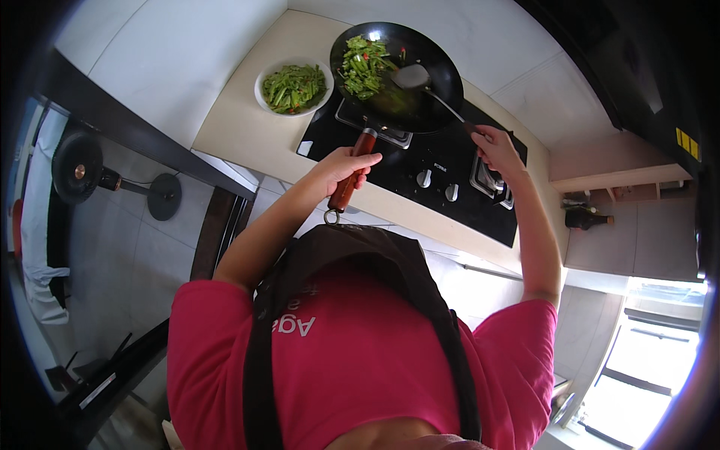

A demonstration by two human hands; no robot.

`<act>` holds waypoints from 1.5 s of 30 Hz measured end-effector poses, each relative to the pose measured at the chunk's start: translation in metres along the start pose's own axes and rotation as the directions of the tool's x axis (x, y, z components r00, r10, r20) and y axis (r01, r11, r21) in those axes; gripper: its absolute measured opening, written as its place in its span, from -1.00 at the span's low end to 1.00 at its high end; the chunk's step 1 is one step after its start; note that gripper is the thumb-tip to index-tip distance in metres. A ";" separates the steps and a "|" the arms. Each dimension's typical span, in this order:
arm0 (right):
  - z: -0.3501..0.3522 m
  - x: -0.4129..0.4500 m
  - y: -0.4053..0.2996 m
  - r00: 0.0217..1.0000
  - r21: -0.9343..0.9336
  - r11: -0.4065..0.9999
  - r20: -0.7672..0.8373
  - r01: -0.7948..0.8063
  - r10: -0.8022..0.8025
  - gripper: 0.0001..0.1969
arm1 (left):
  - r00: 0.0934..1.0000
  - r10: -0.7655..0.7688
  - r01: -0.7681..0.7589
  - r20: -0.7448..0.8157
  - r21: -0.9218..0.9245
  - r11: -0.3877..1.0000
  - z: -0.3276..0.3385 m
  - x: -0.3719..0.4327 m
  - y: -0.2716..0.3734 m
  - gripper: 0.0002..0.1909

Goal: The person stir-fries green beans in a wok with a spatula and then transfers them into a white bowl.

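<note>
My left hand (350, 170) grips the wooden handle (360, 154) of a black wok (433, 56), which is tilted above the left burner. In my right hand (498, 149) is a metal spatula (413, 77), its blade inside the wok. Chopped green vegetables with red bits (363, 67) lie heaped on the wok's left side, and some liquid shows at its bottom. Left of the wok, a white bowl (259, 93) full of similar cooked greens (295, 87) stands on the counter.
The black gas hob (388, 171) has two knobs (424, 178) at its front and a right burner (489, 177) near my right forearm. A beige countertop (236, 129) surrounds it. Dark bottles (585, 218) sit at the right wall. A standing fan (79, 169) is beyond the doorway at left.
</note>
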State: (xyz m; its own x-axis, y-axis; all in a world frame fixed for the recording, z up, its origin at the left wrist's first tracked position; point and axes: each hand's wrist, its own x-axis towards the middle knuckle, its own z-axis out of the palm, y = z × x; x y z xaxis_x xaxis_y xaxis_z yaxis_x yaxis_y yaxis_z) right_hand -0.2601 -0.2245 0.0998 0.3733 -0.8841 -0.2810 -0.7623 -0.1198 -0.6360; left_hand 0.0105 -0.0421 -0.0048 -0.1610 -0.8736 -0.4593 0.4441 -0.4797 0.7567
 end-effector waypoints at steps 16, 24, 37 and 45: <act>0.019 -0.020 0.018 0.742 -0.703 0.678 -0.334 0.215 -0.582 -0.61 | 0.997 -0.037 0.037 -0.063 -0.015 0.999 0.003 -0.005 0.006 -0.67; 0.039 -0.041 -0.003 0.742 -0.559 0.799 -0.435 0.223 -0.511 -0.64 | 1.000 -0.005 0.005 -0.011 -0.043 0.999 0.000 -0.004 0.007 -0.67; 0.164 -0.096 -0.138 0.955 0.876 0.451 0.259 -0.170 -0.144 -0.74 | 0.941 0.339 -0.327 -0.008 -0.283 0.902 -0.003 -0.057 0.047 -0.55; 0.231 -0.084 -0.155 0.932 0.375 0.891 0.146 0.257 -0.331 -0.69 | 0.917 0.279 -0.290 -0.284 0.003 0.957 -0.063 -0.089 0.040 -0.69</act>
State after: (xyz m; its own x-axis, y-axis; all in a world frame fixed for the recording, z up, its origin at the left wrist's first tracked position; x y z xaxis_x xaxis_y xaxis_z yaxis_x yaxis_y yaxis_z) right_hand -0.0514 -0.0276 0.0558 0.6775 -0.7186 -0.1566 -0.3847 -0.1648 -0.9082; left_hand 0.0984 0.0221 0.0368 0.2265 -0.9117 -0.3428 0.4695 -0.2062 0.8585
